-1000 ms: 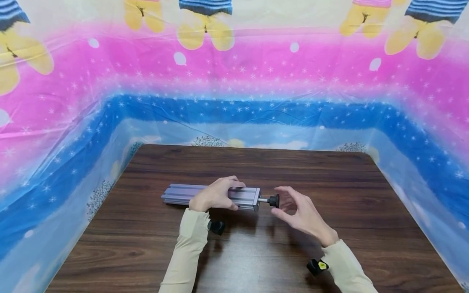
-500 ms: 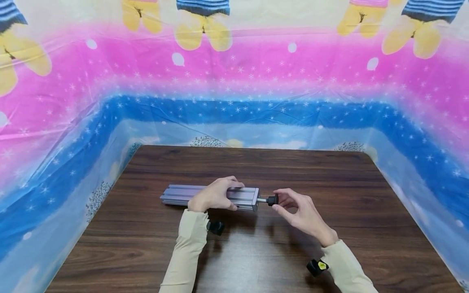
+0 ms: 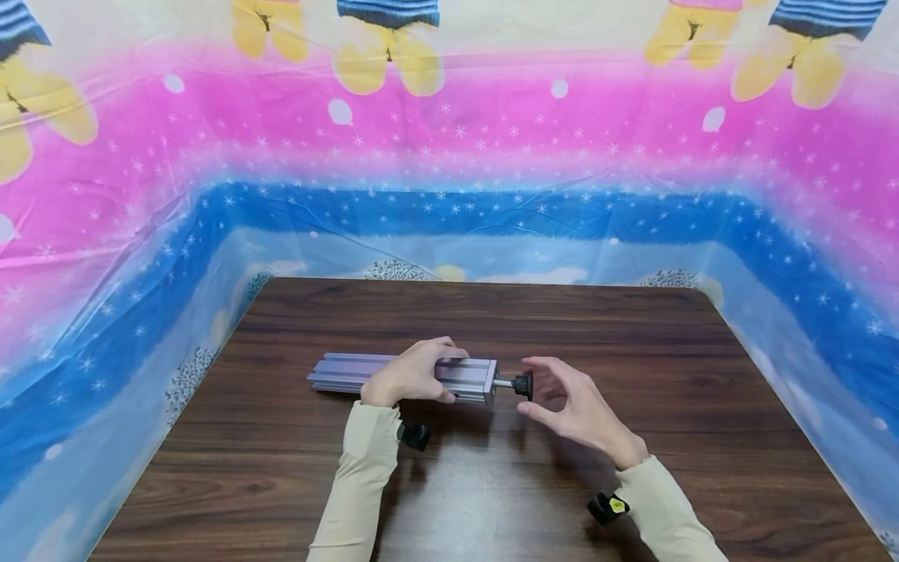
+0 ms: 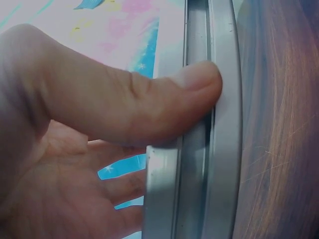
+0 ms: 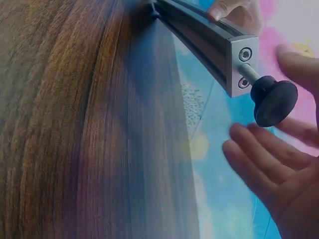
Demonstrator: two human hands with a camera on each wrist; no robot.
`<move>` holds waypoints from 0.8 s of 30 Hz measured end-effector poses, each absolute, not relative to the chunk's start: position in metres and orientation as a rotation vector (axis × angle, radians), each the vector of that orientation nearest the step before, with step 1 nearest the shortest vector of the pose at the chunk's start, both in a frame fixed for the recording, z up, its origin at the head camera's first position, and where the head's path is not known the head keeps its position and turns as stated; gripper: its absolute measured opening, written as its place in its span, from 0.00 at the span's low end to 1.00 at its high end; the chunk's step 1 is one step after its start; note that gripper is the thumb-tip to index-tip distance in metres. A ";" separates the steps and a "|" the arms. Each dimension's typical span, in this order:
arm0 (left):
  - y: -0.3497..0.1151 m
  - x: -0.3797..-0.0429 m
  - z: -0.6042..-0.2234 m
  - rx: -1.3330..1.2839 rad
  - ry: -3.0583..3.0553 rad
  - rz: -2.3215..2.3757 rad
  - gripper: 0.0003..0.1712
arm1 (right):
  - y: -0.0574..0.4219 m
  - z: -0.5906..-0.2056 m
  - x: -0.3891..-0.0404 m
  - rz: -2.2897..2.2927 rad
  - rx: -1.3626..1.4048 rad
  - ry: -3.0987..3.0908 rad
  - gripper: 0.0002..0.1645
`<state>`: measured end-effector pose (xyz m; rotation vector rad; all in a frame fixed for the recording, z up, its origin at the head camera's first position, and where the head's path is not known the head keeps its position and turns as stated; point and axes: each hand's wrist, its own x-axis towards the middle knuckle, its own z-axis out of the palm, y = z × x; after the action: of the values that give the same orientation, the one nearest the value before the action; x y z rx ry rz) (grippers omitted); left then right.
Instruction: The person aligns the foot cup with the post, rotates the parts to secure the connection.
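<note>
A length of slotted aluminium profile [image 3: 469, 375] is held by my left hand [image 3: 409, 375] near its right end. Seen from the left wrist, the thumb [image 4: 164, 102] presses along the groove on its side. From the profile's end plate [image 5: 233, 69], which bears two screws, a threaded rod [image 5: 250, 72] sticks out. A black levelling foot [image 5: 275, 103] caps this rod. My right hand [image 3: 581, 402] is spread around the foot, thumb on one side and fingers on the other. In the right wrist view a gap shows between the foot and the fingertips [image 5: 234, 149].
Under the hands is a dark wood-grain table [image 3: 295, 468]. Behind it and at both sides hangs a pink and blue printed cloth [image 3: 449, 148]. Black wrist cameras [image 3: 416, 436] hang by the cream sleeves [image 3: 351, 499].
Half a second ago the right fingers were closed in on the black foot; now they have spread apart around it, as they were one second ago. The left hand and profile stay in place.
</note>
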<state>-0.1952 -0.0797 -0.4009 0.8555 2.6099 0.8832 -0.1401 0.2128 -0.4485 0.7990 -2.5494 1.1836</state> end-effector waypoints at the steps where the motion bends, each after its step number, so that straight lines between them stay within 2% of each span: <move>1: -0.080 -0.195 -0.401 0.855 2.610 0.883 0.38 | 0.213 -0.449 -0.140 1.183 0.822 -2.529 0.36; 3: -0.080 -0.195 -0.401 0.860 2.613 0.882 0.38 | 0.213 -0.449 -0.141 1.192 0.864 -2.489 0.37; 8: -0.079 -0.196 -0.401 0.863 2.612 0.880 0.38 | 0.213 -0.451 -0.143 1.233 0.899 -2.434 0.29; 24: -0.078 -0.197 -0.401 0.859 2.602 0.865 0.38 | 0.212 -0.450 -0.141 1.320 0.674 -2.586 0.13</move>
<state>-0.1968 -0.0784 -0.4011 0.8591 2.6016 0.8648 -0.1409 0.2116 -0.4502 0.6739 -2.5859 1.3203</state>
